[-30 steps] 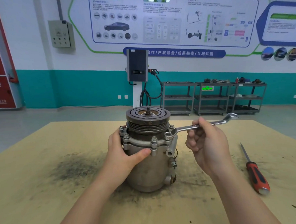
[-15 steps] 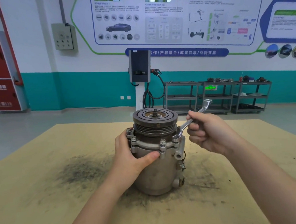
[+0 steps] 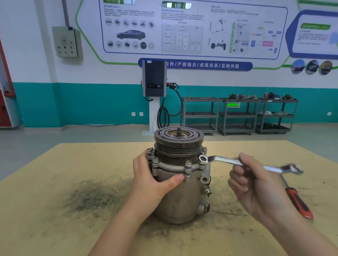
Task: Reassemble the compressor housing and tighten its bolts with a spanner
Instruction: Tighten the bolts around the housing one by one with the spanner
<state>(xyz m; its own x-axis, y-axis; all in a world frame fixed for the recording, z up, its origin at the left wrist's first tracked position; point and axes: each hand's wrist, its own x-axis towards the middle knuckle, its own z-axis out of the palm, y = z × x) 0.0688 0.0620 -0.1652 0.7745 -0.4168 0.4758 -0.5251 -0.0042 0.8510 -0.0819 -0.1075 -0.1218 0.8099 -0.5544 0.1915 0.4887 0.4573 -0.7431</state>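
Note:
The metal compressor (image 3: 177,198) stands upright on the yellow table (image 3: 51,222), its dark pulley (image 3: 178,137) on top. Bolts ring its flange; one bolt (image 3: 188,164) faces me. My left hand (image 3: 153,181) grips the housing from the left, thumb lying across the front under the flange. My right hand (image 3: 253,184) holds the silver ring spanner (image 3: 222,160) by the middle of its shaft. The spanner's ring end (image 3: 203,159) sits at the flange's right side, above the bolt there; whether it is seated on the bolt is unclear. Its other end points right.
A red-handled screwdriver (image 3: 297,201) lies on the table to the right of my right hand. Dark grime marks the tabletop left of and around the compressor. Beyond the table stand a charging post (image 3: 155,79) and grey shelf carts (image 3: 240,114).
My right hand swung the spanner handle away from me toward the far side, then back round to the right and lower. My left hand kept its grip on the housing.

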